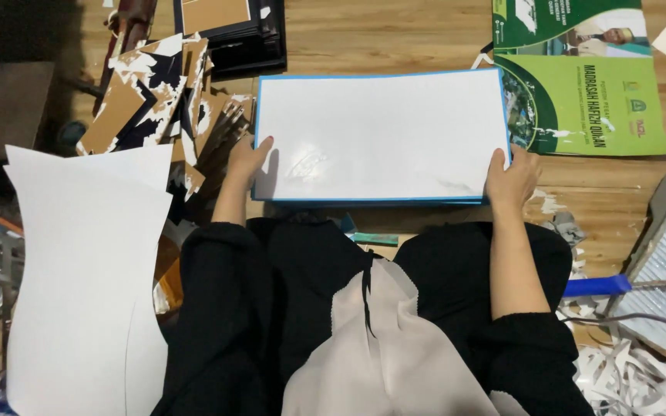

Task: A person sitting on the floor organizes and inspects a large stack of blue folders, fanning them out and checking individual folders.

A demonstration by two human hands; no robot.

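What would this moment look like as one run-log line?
left hand: on white board's left edge | right hand: gripping right edge | board: flat on wooden floor | beside: green poster, torn scraps

A white rectangular board with blue edging [383, 135] lies flat on the wooden floor, seemingly atop similar sheets.

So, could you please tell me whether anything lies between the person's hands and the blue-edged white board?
Nothing visible does. The left hand already rests on the board's left edge and the right hand holds its right edge; the white board lies flat with its top bare.
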